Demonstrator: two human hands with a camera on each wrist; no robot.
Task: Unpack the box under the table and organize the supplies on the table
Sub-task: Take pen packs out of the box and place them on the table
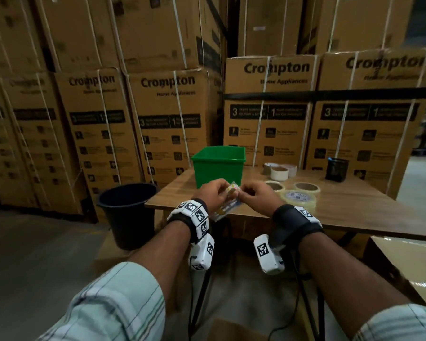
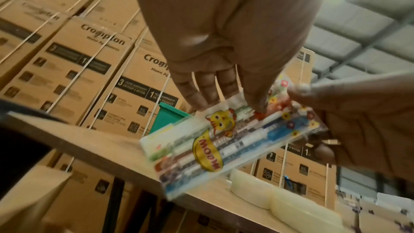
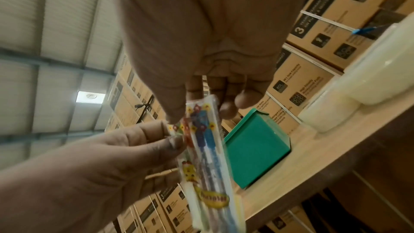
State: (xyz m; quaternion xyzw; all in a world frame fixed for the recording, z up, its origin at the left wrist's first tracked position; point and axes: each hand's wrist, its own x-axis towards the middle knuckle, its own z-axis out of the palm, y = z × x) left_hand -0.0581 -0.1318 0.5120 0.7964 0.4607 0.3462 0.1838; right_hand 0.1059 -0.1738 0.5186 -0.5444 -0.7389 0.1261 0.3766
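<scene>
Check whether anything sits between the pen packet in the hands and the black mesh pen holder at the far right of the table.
Yes. Both hands, left hand and right hand, pinch the pen packet at the table's near edge. The tape rolls lie on the direct line to the pen holder; carried above them, nothing visible blocks it.
</scene>
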